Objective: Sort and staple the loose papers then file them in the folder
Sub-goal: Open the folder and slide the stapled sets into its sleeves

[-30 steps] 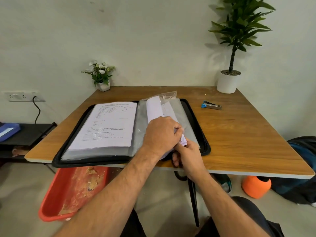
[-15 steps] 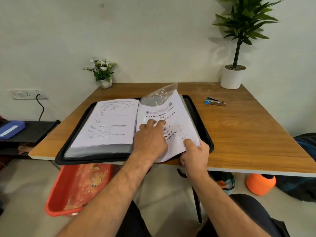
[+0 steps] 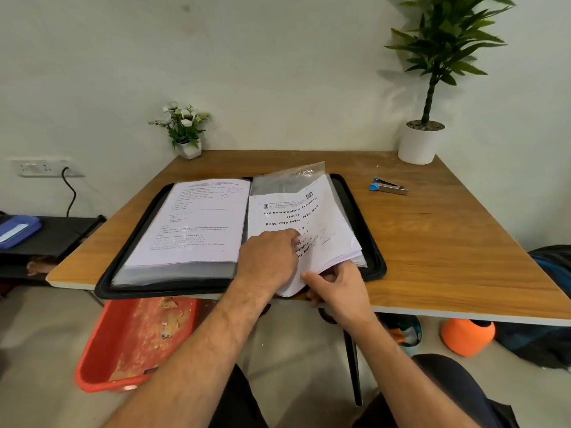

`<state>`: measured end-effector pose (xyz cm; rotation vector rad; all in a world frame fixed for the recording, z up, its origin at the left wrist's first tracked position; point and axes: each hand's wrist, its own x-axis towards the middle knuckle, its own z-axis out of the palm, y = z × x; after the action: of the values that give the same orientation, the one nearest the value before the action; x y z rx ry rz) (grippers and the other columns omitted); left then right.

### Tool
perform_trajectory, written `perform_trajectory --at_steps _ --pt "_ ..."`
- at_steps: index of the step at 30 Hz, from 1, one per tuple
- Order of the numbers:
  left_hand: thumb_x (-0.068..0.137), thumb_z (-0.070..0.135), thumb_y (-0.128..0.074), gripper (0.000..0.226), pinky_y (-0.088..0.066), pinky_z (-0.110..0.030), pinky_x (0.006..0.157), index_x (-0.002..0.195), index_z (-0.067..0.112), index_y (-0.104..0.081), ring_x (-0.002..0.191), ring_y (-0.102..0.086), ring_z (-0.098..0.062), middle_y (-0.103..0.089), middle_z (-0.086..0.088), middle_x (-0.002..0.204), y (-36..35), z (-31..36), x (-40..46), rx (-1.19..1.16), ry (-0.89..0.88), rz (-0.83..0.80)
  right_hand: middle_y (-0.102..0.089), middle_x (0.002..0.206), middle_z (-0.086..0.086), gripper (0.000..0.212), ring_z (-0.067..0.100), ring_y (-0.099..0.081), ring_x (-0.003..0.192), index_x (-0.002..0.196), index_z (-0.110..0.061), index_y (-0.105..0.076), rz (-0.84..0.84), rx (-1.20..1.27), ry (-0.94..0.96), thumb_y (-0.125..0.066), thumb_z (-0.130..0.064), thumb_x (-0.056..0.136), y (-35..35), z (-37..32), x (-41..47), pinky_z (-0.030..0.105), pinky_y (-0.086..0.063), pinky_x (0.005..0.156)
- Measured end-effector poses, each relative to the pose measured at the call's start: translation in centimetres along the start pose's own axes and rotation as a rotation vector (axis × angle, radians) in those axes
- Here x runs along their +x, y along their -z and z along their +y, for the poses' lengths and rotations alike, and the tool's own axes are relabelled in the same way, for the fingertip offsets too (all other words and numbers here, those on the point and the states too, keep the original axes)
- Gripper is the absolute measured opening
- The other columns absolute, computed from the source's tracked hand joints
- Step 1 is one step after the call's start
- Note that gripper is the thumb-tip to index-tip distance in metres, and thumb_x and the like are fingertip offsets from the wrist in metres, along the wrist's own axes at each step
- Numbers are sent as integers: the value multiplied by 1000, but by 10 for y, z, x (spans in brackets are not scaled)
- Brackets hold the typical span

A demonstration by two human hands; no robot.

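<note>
The left hand [image 3: 268, 261] lay on the printed front sheet of the stapled papers [image 3: 304, 225], its fingers bent with the forefinger pressing near the middle lines of text, holding nothing. A second earlier that hand had been balled over the curled bundle and hid most of it; half a second earlier its fingers were spread flat on the page. Just right of and below it, the right hand [image 3: 336, 287] pinched the lower right corner of the bundle, thumb on top and fingers beneath, where the sheets bowed up off the folder; it had held that same corner in both earlier views. The papers had unrolled since then and now lay tilted across the right half of the open black display folder [image 3: 129, 245], with a clear plastic sleeve [image 3: 296, 176] lifted behind their top edge. Left of the left hand, the folder's other page showed a filed sheet under plastic, as before. Well to the right of both hands and farther back, the blue-tipped stapler [image 3: 388, 186] sat unmoved on the wooden table [image 3: 448, 242].
</note>
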<state>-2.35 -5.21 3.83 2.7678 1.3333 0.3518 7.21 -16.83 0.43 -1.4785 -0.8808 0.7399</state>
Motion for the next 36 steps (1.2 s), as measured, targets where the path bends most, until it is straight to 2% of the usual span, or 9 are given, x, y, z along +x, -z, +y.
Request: perform_trajectory --at_steps 6,11,17,22,25,29,32,34,36 --pt "109 43 -30 38 -49 -39 86 130 34 -61 104 -65 -29 -72 -2 113 3 -10 2 -73 25 22 -71 67 12 18 22 -65 53 102 -5 -68 -178 -78 -74 -75 -9 87 3 -9 7 27 -54 54" --pt "107 44 -33 36 -49 -37 79 118 32 -65 96 -65 -28 -73 -1 104 0 -5 5 -20 -7 38 -71 66 19 14 25 -64 48 104 -13 -71 -101 -32 -133 -71 -22 93 0 -10 19 28 -54 52" --pt "102 43 -50 40 -49 -39 98 141 37 -55 121 -55 -19 -62 7 132 -14 -5 0 -266 -66 88 -73 73 18 12 28 -65 52 92 -4 -72 -114 -48 -156 -66 -14 93 1 -5 17 34 -58 58" --pt "104 41 -48 32 -47 -29 94 130 39 -67 119 -61 -12 -69 12 129 -15 5 5 -239 -131 141 -69 63 16 18 19 -62 44 92 -2 -70 -46 -19 -201 -56 -13 99 -7 -14 24 27 -53 44" --pt "104 40 -50 31 -45 -28 96 130 39 -67 120 -61 -11 -69 13 129 -16 2 2 -258 -136 154 -69 61 17 24 18 -61 40 82 -5 -67 38 -54 -222 -53 -15 100 -13 -18 29 25 -50 40" --pt "102 37 -56 26 -50 -33 93 121 34 -73 112 -65 -14 -74 10 117 -22 -1 2 -367 -161 164 -71 66 14 24 23 -61 42 84 -1 -68 59 -77 -196 -56 -15 99 -8 -12 27 27 -52 43" --pt "101 35 -57 26 -49 -28 93 121 34 -74 111 -67 -12 -75 11 116 -29 -7 1 -390 -173 165 -73 69 12 24 21 -61 41 85 -3 -69 104 -61 -221 -57 -18 100 -10 -9 28 24 -48 40" --pt "99 37 -53 30 -48 -24 91 121 35 -74 110 -67 -10 -75 13 115 -33 -11 -1 -413 -170 186 -73 68 12 26 19 -61 40 86 -4 -70 136 -64 -230 -56 -19 101 -15 -10 29 22 -47 39" --pt "97 41 -47 36 -52 -28 91 121 35 -74 109 -68 -10 -75 14 114 -36 -11 -4 -439 -173 188 -71 64 12 26 19 -62 40 85 -4 -70 184 -67 -221 -55 -18 101 -18 -9 29 25 -50 40"
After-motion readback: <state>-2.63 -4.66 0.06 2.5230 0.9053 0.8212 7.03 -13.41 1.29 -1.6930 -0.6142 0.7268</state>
